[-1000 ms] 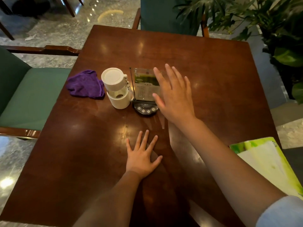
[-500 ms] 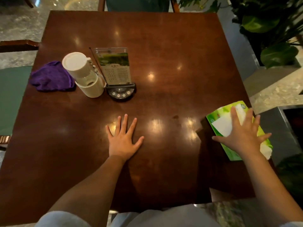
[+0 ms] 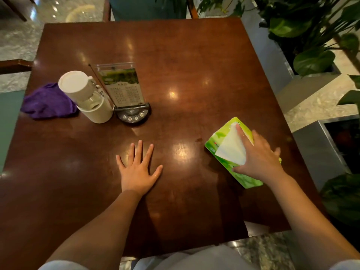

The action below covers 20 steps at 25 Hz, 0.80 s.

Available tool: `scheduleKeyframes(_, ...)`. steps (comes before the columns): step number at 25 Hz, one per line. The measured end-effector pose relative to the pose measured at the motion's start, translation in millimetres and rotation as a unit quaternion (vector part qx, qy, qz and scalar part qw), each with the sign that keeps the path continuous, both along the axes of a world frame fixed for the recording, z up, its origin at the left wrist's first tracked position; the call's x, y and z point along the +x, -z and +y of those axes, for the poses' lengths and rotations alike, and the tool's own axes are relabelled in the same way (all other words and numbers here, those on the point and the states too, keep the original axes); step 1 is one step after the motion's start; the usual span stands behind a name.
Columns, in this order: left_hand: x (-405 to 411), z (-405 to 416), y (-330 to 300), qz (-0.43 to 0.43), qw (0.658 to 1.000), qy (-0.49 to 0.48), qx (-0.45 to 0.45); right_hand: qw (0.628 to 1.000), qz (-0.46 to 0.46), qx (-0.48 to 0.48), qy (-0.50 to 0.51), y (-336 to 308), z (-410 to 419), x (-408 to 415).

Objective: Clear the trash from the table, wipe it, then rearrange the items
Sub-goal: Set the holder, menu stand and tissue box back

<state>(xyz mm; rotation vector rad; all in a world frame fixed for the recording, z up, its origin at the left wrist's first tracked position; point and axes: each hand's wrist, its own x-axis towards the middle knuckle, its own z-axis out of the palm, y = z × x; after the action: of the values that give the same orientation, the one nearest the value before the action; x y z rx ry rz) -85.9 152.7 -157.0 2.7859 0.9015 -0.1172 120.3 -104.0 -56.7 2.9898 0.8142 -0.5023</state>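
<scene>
**Count of things at the table**

One table [image 3: 194, 75] carries one purple cloth [image 3: 46, 103], one white canister [image 3: 87, 96], one clear menu stand [image 3: 122, 85] in one round black base [image 3: 133, 115], and one green tissue pack [image 3: 224, 137] with one white tissue [image 3: 232, 148] sticking up from it. Two hands show: one left hand [image 3: 139, 170] and one right hand [image 3: 259, 154]. Five buttons can be counted on the base, though they are small. Two chairs are partly in view: one chair [image 3: 148, 6] beyond the far edge, one green seat [image 3: 9, 121] at the left. Two metal planters [image 3: 303, 84] stand at the right.
</scene>
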Motion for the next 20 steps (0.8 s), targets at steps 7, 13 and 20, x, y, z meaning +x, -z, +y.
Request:
scheduleKeyframes(7,1,-1,-1,0.0,1.0,0.003,-0.002,0.982,-0.029,-0.004,-0.185,-1,49,17)
scheduleKeyframes(13,0,2,2,0.006,1.0,0.004,0.008,0.959,-0.05,0.012,-0.277,6,155,33)
scheduleKeyframes(20,0,2,5,-0.013,1.0,0.007,0.014,0.953,-0.054,0.005,-0.299,12,201,51)
